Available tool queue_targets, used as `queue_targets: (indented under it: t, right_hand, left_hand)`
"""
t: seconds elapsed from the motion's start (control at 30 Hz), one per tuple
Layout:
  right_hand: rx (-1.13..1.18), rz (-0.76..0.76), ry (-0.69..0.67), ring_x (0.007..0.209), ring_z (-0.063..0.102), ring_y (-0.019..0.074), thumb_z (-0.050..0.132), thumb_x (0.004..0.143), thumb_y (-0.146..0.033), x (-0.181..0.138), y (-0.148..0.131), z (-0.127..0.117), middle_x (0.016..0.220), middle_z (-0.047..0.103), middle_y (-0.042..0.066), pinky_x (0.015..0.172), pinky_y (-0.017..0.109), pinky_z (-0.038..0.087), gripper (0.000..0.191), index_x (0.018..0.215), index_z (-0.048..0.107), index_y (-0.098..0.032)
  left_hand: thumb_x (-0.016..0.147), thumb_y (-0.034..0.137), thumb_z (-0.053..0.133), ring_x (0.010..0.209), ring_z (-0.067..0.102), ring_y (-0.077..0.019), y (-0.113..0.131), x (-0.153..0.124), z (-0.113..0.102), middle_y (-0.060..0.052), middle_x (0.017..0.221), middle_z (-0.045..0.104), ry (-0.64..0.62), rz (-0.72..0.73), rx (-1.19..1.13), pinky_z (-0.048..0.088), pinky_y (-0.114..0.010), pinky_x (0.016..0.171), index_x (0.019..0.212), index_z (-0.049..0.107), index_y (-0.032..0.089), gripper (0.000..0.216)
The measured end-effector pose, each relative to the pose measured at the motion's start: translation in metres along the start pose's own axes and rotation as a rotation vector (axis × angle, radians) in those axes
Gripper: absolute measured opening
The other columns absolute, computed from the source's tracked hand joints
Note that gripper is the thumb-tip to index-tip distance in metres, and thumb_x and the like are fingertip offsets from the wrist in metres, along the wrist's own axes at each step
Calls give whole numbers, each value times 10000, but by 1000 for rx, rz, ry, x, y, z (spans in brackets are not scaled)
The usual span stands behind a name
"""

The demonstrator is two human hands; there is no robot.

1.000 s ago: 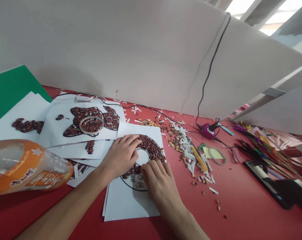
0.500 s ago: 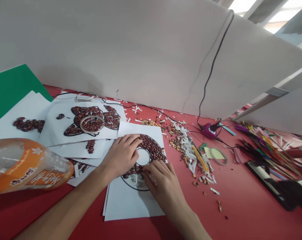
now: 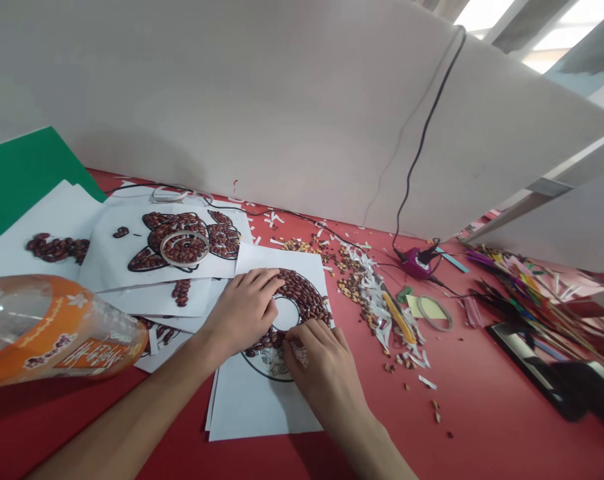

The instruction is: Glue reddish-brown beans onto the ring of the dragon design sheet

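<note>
A white sheet of paper (image 3: 262,417) bears a drawn ring covered mostly with dark red-brown beans (image 3: 305,293). Around a bare white centre (image 3: 287,314), the beans fill the top and right, while the bottom of the ring shows bare paper with a glossy, smeared patch (image 3: 277,363). My left hand (image 3: 249,310) lies flat over the ring's left side, fingers stretched out. At the lower right of the ring, my right hand (image 3: 325,363) has thumb and fingertips pinched together against the paper; whatever is between them is hidden.
Left lie more bean-covered sheets (image 3: 117,267), a tape roll (image 3: 185,249) and a tilted plastic bottle (image 3: 57,333). Right are loose seeds and paper scraps, a yellow cutter (image 3: 399,319), another tape roll (image 3: 435,313) and a purple power adapter (image 3: 416,263). A wall rises behind.
My right hand has shifted slightly left and its fingers have curled in a little more at the ring's lower edge. The left hand stays in place.
</note>
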State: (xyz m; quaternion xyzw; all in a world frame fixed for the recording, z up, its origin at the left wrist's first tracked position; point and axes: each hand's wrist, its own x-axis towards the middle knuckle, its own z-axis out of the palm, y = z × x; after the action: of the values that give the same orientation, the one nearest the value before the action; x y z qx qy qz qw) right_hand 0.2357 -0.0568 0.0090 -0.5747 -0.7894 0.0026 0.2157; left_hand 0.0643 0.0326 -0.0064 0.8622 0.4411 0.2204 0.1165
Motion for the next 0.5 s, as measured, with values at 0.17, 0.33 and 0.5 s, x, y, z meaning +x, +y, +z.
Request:
queue_targets:
  t: [0.17,0.33,0.5]
  right_hand:
    - [14,0,8,767,596,180,603,868,-90,2,2,3,815,661,3,760,312,335,131,848,598,-219]
    - [107,-10,-11,785,607,175,606,873,-96,4,8,-2,822,663,-5,773,306,350,122,867,617,-218]
    - [141,13,-6,766,604,167,597,885,-98,3,10,-6,801,661,-12,756,301,350,133,842,616,-223]
  left_hand:
    - [977,207,428,1394,456,-213,0,0,0,-8,1525,524,7,1,-1,419,-433,1116,1378,551,240,421]
    - [977,204,426,1393,454,-209,0,0,0,-7,1521,529,5,3,-1,418,-440,1116,1376,549,241,420]
    - [968,197,431,1386,461,-207,0,0,-1,-3,1519,530,4,2,-9,420,-438,1116,1370,551,244,422]
